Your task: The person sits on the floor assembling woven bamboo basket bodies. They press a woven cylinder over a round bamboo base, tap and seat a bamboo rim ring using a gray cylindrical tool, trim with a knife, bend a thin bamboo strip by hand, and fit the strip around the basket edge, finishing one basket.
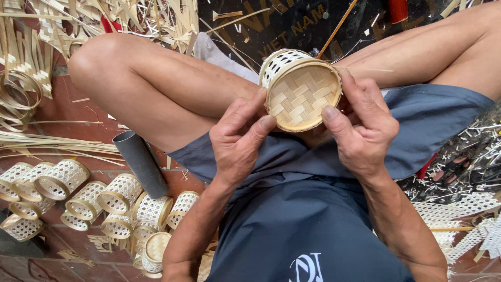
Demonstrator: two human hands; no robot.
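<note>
Floor [68, 107]: reddish tile w/ pale joints. Lower left, cluster of small woven cane cylinders [83, 196] lying on sides, touching each other; one w/ woven base [154, 253] nearer the bottom edge. Dark grey pipe [140, 163] tilted just beside them. Loose bamboo strips [47, 143] & coiled strip hoops [18, 99] at left edge. Top left, heap of cut splints [104, 18]. Right side: white openwork lattice pieces [459, 214] amid offcuts
</note>
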